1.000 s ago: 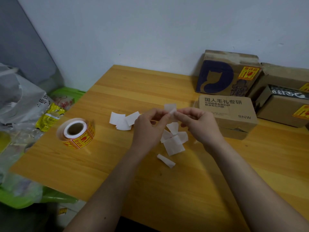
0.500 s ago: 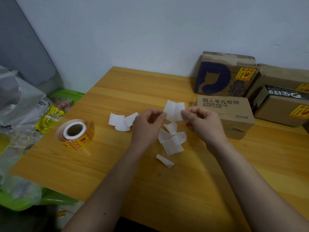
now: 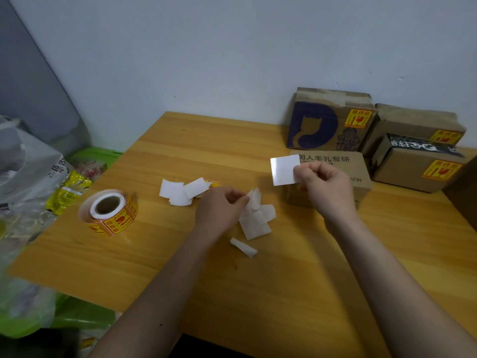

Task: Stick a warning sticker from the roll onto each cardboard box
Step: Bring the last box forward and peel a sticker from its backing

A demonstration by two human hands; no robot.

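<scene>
My right hand (image 3: 325, 184) pinches a flat white square (image 3: 284, 170), apparently a peeled sticker with its white back toward me, in front of the plain RNW box (image 3: 346, 164). No sticker shows on that box. My left hand (image 3: 222, 208) pinches a crumpled white backing piece (image 3: 254, 198) just above a pile of backing scraps (image 3: 255, 226). The red-and-yellow sticker roll (image 3: 111, 213) lies on the wooden table (image 3: 258, 293), left of both hands. The cat box (image 3: 317, 122) and two boxes to its right (image 3: 413, 125) (image 3: 410, 171) carry yellow warning stickers.
More white scraps (image 3: 180, 192) lie between the roll and my left hand, one curled scrap (image 3: 244, 248) nearer me. Plastic bags (image 3: 25, 164) and a green bin (image 3: 85, 316) crowd the table's left edge. A wall stands behind the boxes.
My hands have pulled apart. The right hand carried the white square right, toward the RNW box. The left hand dropped toward the scrap pile with the backing piece.
</scene>
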